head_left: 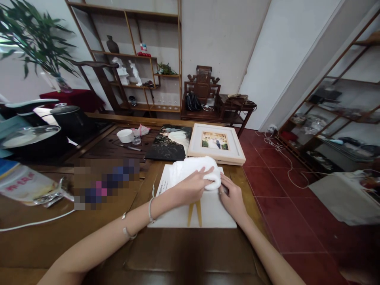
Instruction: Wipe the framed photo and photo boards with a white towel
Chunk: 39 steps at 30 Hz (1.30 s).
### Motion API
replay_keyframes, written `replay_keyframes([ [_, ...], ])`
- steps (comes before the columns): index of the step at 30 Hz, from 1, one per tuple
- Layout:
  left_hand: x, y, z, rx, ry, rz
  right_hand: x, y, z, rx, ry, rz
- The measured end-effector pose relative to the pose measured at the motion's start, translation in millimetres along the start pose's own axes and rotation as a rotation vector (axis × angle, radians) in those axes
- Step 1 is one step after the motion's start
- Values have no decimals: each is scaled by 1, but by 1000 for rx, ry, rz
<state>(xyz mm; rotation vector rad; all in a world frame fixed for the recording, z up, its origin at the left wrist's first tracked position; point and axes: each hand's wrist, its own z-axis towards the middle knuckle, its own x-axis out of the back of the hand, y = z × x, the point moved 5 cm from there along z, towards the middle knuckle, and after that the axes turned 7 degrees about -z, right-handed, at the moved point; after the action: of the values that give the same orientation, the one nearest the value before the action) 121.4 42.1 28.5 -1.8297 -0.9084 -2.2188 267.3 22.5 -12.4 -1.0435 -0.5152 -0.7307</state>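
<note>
Forearms (118, 233) converge, left hand (191, 187) on white cloth (192, 163), right hand (233, 198) beside it.

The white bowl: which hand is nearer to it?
Left. The left hand, on the white rolled material, is right of the white bowl and closer to the camera; the right hand, by the material's right edge, is farther right.

Over there, a shiny black bag (192, 103) is resting on a carved dark-brown wooden chair (204, 84).
</note>
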Motion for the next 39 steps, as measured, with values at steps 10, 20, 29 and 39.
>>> replay_keyframes([
  [10, -39, 78, -48, -49, -113, 286, -1, 6, -2, -33, 33, -22],
  [20, -22, 31, -22, 51, 3, 250, -1, 6, -1, -24, 2, -59],
  [29, -26, 49, -29, 43, -147, 232, -2, 6, -1, 2, 5, -89],
  [39, -13, 83, -58, -79, -269, 63, -2, 7, -1, -18, -12, -50],
])
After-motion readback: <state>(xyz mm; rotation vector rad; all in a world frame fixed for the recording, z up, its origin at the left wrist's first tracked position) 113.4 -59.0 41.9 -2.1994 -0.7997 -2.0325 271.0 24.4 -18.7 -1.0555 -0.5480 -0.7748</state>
